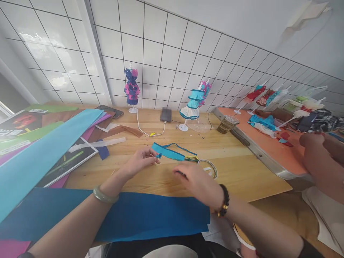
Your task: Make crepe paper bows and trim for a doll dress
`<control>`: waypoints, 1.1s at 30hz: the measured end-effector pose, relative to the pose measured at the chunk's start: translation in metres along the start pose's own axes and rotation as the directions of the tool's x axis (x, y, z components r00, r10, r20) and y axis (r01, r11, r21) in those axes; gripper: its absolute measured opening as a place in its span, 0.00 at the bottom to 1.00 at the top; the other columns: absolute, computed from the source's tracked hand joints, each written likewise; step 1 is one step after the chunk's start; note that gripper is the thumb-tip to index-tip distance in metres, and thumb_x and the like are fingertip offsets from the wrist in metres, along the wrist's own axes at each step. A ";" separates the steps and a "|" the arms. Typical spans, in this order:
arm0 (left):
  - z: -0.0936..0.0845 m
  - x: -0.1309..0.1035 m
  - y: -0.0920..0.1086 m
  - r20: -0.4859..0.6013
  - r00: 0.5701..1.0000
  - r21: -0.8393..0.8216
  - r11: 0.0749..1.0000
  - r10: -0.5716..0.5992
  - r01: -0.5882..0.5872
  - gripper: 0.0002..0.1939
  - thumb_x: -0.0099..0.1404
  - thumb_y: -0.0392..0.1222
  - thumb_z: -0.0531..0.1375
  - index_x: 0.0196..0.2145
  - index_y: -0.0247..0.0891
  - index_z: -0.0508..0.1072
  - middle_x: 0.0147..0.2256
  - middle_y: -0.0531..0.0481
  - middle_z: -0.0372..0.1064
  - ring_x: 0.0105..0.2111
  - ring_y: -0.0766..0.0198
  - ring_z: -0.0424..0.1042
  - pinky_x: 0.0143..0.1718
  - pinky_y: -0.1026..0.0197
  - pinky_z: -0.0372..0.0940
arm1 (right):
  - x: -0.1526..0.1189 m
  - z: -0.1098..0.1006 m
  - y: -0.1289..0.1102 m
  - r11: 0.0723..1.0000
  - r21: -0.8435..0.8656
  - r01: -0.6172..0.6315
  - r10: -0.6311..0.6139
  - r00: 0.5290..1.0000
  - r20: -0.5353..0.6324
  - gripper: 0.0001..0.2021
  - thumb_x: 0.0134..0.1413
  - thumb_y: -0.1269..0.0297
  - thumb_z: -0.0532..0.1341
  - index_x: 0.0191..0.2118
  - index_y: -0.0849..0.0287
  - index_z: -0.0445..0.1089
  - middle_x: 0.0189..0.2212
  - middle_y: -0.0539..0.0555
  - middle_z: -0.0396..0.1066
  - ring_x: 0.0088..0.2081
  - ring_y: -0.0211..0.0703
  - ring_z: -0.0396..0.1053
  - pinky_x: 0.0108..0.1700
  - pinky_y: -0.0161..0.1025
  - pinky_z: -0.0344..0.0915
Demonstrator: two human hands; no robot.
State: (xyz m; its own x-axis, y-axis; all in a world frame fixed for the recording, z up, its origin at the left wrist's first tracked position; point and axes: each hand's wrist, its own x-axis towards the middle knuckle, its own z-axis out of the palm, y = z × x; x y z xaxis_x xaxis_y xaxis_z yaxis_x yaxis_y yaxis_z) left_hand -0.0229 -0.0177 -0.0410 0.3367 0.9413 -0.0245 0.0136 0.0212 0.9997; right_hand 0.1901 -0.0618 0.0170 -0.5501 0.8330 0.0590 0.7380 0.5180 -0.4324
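My left hand (143,160) is closed in a pinch on a small gathered piece of blue crepe paper (159,156). Over the table to its right, my right hand (197,181) has its fingers curled in; a dark sliver (181,174) shows at them, too little to name. Just beyond both hands lies a light blue paper band (169,152) with dark blue edging, with a thin blue strip (182,147) behind it. A yellow cutter (191,158) and a roll of tape (211,167) lie by the band's right end. A wide dark blue crepe sheet (158,216) runs under my forearms along the near edge.
Crepe sheets (53,150) and printed folders cover the left side. Small stands with paper dresses (132,87) (195,98) are at the wall, near a cabled phone (166,114). A lidded cup (228,124) stands by an orange table (263,143); another person's arm (322,165) is at right.
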 end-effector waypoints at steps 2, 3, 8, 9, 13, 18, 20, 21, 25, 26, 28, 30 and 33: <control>0.002 -0.001 0.001 0.064 0.998 -0.012 1.000 -0.024 0.025 0.09 0.54 0.44 0.60 0.31 0.36 0.67 0.28 0.47 0.72 0.35 0.59 0.72 0.40 0.55 0.63 | -0.004 0.023 -0.013 0.999 0.010 0.037 -0.037 0.999 0.003 0.11 0.56 0.71 0.51 0.38 0.57 0.70 0.37 0.56 0.71 0.40 0.44 0.70 0.42 0.40 0.65; 0.002 -0.002 0.001 0.098 0.994 -0.019 0.999 -0.038 0.040 0.09 0.54 0.44 0.60 0.31 0.36 0.67 0.27 0.48 0.71 0.35 0.59 0.72 0.40 0.55 0.64 | -0.006 0.032 -0.019 0.999 0.018 0.035 -0.036 0.999 0.019 0.11 0.56 0.70 0.52 0.41 0.57 0.69 0.39 0.56 0.71 0.41 0.45 0.69 0.43 0.42 0.65; 0.003 -0.004 0.003 0.237 0.968 -0.059 0.993 -0.085 0.102 0.08 0.54 0.43 0.61 0.30 0.37 0.67 0.30 0.48 0.71 0.40 0.57 0.72 0.40 0.57 0.64 | -0.007 0.053 -0.040 0.992 0.117 0.040 -0.044 0.998 0.033 0.21 0.54 0.62 0.56 0.54 0.58 0.59 0.49 0.60 0.65 0.48 0.50 0.65 0.46 0.46 0.65; 0.003 -0.005 0.003 0.252 0.963 -0.065 0.992 -0.091 0.110 0.08 0.54 0.43 0.61 0.30 0.37 0.67 0.31 0.47 0.71 0.40 0.56 0.71 0.39 0.57 0.65 | -0.007 0.054 -0.043 0.989 0.138 0.058 -0.062 0.998 0.025 0.22 0.55 0.60 0.56 0.55 0.58 0.58 0.51 0.60 0.64 0.48 0.50 0.65 0.46 0.45 0.65; 0.002 -0.006 0.005 0.292 0.950 -0.052 0.990 -0.107 0.128 0.09 0.54 0.44 0.61 0.31 0.37 0.67 0.31 0.45 0.72 0.40 0.55 0.71 0.41 0.54 0.65 | -0.006 0.054 -0.047 0.967 0.220 0.128 -0.132 0.991 0.003 0.17 0.57 0.59 0.53 0.51 0.56 0.63 0.47 0.55 0.68 0.44 0.44 0.68 0.45 0.40 0.65; 0.002 -0.008 0.011 0.324 0.943 -0.003 0.996 -0.079 0.085 0.08 0.54 0.44 0.61 0.29 0.37 0.68 0.32 0.45 0.73 0.37 0.58 0.72 0.42 0.55 0.64 | -0.009 0.045 -0.014 0.983 0.163 0.085 -0.063 0.988 -0.138 0.10 0.59 0.64 0.51 0.37 0.55 0.70 0.34 0.51 0.73 0.37 0.40 0.69 0.41 0.39 0.64; 0.003 -0.009 0.014 0.363 0.928 0.003 0.996 -0.082 0.087 0.08 0.54 0.44 0.60 0.29 0.38 0.67 0.31 0.45 0.74 0.36 0.59 0.72 0.41 0.55 0.64 | -0.012 0.042 0.010 0.998 0.059 0.026 -0.013 0.979 -0.204 0.09 0.58 0.65 0.53 0.35 0.55 0.70 0.32 0.53 0.72 0.36 0.43 0.68 0.40 0.41 0.64; 0.004 -0.010 0.015 0.385 0.919 0.008 0.996 -0.082 0.086 0.08 0.54 0.44 0.60 0.30 0.38 0.67 0.31 0.45 0.74 0.35 0.59 0.73 0.41 0.55 0.65 | -0.014 0.040 0.022 1.000 0.010 -0.005 0.007 0.974 -0.225 0.09 0.58 0.65 0.53 0.33 0.56 0.70 0.31 0.54 0.71 0.35 0.44 0.68 0.39 0.42 0.64; 0.012 -0.013 0.018 0.419 0.904 0.154 0.988 -0.086 0.023 0.07 0.54 0.42 0.60 0.30 0.37 0.68 0.31 0.46 0.74 0.34 0.59 0.73 0.37 0.58 0.65 | -0.021 0.038 0.056 0.999 -0.038 -0.034 0.026 0.981 -0.194 0.08 0.56 0.64 0.55 0.35 0.57 0.70 0.33 0.55 0.69 0.37 0.44 0.66 0.40 0.42 0.63; 0.014 -0.014 0.018 0.416 0.906 0.206 0.978 -0.081 -0.007 0.06 0.54 0.42 0.59 0.29 0.37 0.68 0.31 0.47 0.74 0.34 0.60 0.73 0.36 0.60 0.65 | -0.022 0.039 0.060 0.999 -0.036 -0.032 0.025 0.983 -0.183 0.08 0.56 0.64 0.55 0.36 0.57 0.70 0.34 0.55 0.68 0.37 0.44 0.65 0.40 0.42 0.63; 0.017 -0.016 0.017 0.409 0.911 0.288 0.955 -0.054 -0.072 0.05 0.54 0.41 0.57 0.29 0.37 0.68 0.30 0.48 0.74 0.32 0.61 0.72 0.33 0.61 0.65 | -0.023 0.040 0.063 0.999 -0.034 -0.036 0.029 0.986 -0.167 0.08 0.56 0.63 0.55 0.37 0.57 0.70 0.34 0.54 0.68 0.37 0.43 0.65 0.40 0.41 0.63; 0.019 -0.016 0.016 0.399 0.917 0.330 0.937 -0.027 -0.116 0.04 0.54 0.39 0.56 0.29 0.37 0.68 0.29 0.49 0.73 0.30 0.62 0.72 0.31 0.62 0.64 | -0.022 0.042 0.062 0.998 -0.035 -0.043 0.037 0.986 -0.164 0.08 0.56 0.63 0.55 0.36 0.56 0.70 0.33 0.54 0.67 0.37 0.43 0.65 0.39 0.41 0.63; 0.019 -0.015 0.014 0.378 0.926 0.354 0.928 -0.030 -0.115 0.04 0.54 0.38 0.56 0.29 0.37 0.68 0.28 0.49 0.73 0.29 0.62 0.71 0.29 0.63 0.64 | -0.019 0.042 0.061 0.998 -0.030 -0.059 0.053 0.982 -0.179 0.07 0.55 0.64 0.56 0.33 0.57 0.69 0.32 0.53 0.68 0.36 0.42 0.65 0.38 0.40 0.62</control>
State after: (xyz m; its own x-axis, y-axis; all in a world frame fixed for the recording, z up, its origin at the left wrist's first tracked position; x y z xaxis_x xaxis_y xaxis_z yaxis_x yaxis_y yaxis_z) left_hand -0.0100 -0.0381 -0.0271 0.6667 0.7433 -0.0545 0.3073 -0.2075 0.9287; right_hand 0.2293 -0.0545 -0.0487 -0.4313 0.8806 0.1960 0.7807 0.4732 -0.4081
